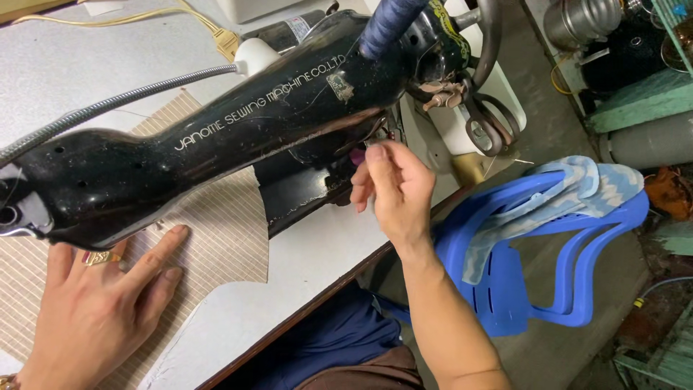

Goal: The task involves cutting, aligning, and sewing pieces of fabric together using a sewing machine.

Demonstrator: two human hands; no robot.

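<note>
Striped fabric (216,238) is pressed flat by open left hand (101,303) under sewing machine (216,137); right hand (393,188), fingers pinched, at machine's wheel-end underside—thread can't be confirmed.

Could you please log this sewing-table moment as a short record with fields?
Left hand: left hand flat on the striped beige fabric, fingers spread, ring on one finger
Right hand: right hand pinching something small beside the black sewing machine; what it pinches is unclear
Surface: white table
Nearby: scissors by the machine; blue plastic chair draped with a cloth
</note>
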